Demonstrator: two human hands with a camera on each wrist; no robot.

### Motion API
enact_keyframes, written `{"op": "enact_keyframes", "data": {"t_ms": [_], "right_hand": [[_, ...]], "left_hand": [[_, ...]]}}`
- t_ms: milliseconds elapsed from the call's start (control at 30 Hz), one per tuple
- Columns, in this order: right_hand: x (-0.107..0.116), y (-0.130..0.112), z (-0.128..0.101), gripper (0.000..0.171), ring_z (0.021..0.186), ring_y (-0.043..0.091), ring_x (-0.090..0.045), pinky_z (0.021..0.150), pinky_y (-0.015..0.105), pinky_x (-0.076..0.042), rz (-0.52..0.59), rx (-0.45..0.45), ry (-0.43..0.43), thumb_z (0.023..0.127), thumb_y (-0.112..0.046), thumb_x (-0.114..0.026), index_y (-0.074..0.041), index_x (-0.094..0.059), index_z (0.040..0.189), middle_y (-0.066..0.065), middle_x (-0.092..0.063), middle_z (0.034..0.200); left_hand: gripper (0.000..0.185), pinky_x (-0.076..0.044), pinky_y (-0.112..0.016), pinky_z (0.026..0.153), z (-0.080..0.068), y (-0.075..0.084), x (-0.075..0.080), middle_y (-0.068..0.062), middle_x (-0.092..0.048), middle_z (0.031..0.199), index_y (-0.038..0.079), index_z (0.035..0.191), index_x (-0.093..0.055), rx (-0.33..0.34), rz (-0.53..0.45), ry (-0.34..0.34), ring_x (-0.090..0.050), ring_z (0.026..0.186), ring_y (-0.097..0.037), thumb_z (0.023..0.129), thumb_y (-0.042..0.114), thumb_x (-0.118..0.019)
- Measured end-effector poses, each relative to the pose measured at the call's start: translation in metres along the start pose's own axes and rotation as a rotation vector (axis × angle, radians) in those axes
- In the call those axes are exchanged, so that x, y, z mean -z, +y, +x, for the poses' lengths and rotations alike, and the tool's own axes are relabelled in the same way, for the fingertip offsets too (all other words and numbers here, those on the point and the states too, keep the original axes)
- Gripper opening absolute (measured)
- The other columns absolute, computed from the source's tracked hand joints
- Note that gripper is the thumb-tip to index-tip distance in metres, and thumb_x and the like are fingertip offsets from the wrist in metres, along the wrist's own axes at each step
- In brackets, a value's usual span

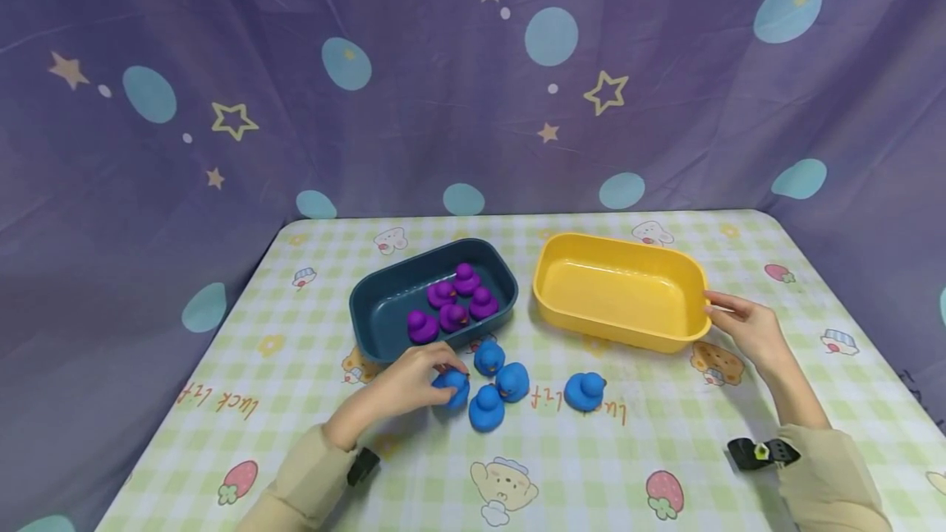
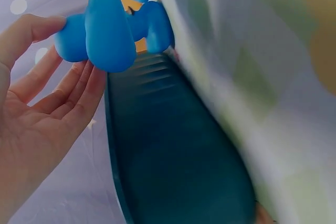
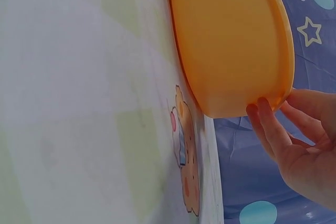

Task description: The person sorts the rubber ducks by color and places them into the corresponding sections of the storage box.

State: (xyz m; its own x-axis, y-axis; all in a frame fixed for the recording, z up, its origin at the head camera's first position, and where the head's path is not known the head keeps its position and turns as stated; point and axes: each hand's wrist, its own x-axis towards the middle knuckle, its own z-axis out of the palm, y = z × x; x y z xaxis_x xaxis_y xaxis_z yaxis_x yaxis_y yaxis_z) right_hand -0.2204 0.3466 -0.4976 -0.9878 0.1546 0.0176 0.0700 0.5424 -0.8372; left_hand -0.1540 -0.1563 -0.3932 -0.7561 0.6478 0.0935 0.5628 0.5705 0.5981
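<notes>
My left hand (image 1: pixel 415 378) pinches a blue rubber duck (image 1: pixel 453 389) between thumb and fingers, just in front of the dark teal bin (image 1: pixel 360 327). The left wrist view also shows this blue duck (image 2: pixel 109 32) at the fingertips. Close by on its right is a cluster of blue ducks (image 1: pixel 487 410). Another blue duck (image 1: pixel 585 392) sits apart, further right. Several purple ducks (image 1: pixel 423 327) lie inside the teal bin. With fairly straight fingers, my right hand (image 1: pixel 750 328) touches the right end of the yellow bin (image 1: pixel 621 295), which has nothing inside.
A green-and-white checked cloth (image 1: pixel 576 474) with cartoon prints covers the table. Behind it hangs a purple curtain (image 1: pixel 414 130) with stars and ovals. The two bins stand side by side with a narrow gap between them.
</notes>
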Motion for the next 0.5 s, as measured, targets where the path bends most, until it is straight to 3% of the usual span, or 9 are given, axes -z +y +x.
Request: {"op": "enact_keyframes", "data": {"t_ms": [300,500], "right_hand": [[0.001,-0.005,-0.004,0.065,0.080,-0.012,-0.052,0.067,0.009,-0.045,0.027,-0.011,-0.012,0.080,-0.055,-0.051,-0.010,-0.049,0.127,0.015,-0.050,0.122],[0.004,-0.010,-0.006,0.065,0.082,-0.011,-0.051,0.066,0.008,-0.044,0.039,-0.020,-0.037,0.080,-0.054,-0.053,-0.010,-0.049,0.127,0.017,-0.048,0.125]], "left_hand": [[0.023,-0.049,-0.030,0.073,0.010,0.003,0.005,0.001,-0.059,0.091,0.007,0.093,-0.064,-0.030,-0.028,0.056,-0.053,0.081,-0.010,0.071,0.004,-0.064],[0.021,-0.050,-0.025,0.071,0.019,0.005,0.007,0.000,-0.058,0.091,0.006,0.093,-0.064,-0.058,-0.033,0.091,-0.054,0.079,-0.010,0.072,0.005,-0.065]]}}
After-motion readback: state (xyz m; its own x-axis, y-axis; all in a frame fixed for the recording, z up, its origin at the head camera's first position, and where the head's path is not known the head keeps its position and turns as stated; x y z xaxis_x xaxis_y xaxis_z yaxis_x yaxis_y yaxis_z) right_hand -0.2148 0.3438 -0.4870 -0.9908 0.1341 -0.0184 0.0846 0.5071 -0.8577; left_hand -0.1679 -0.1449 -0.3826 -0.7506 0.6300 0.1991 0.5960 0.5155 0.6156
